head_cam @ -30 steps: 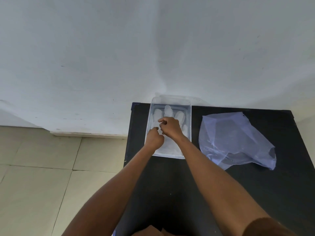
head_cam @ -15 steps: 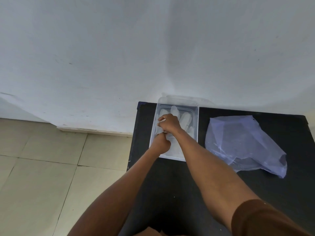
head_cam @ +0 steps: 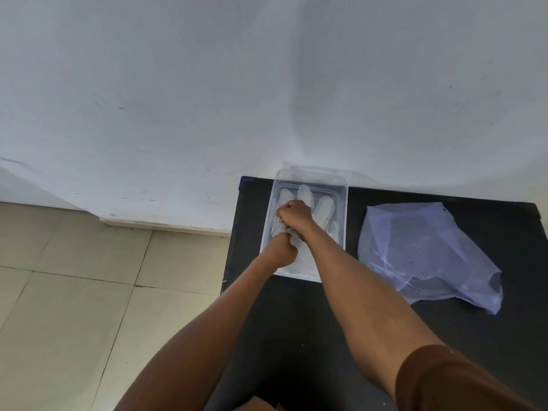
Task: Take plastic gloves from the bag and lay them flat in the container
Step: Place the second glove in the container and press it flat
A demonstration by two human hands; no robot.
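Note:
A clear plastic container (head_cam: 344, 203) stands at the black table's far left corner. Inside it lie translucent plastic gloves (head_cam: 323, 207), their finger ends pointing toward the wall. My right hand (head_cam: 295, 215) is inside the container with its fingers curled, pinching a glove near the thumb side. My left hand (head_cam: 281, 250) is fisted just below it at the container's left side, gripping the same glove's lower part. A crumpled bluish plastic bag (head_cam: 421, 250) lies on the table to the right of the container.
The black table (head_cam: 444, 336) stands against a white wall (head_cam: 267, 84). Beige floor tiles (head_cam: 74, 292) lie to the left of the table's edge. My brown sleeve (head_cam: 444, 381) shows at the bottom right.
Both hands have drawn closer together over the glove, the left now just beneath the right. My head has tilted, shifting the whole scene lower and right in view.

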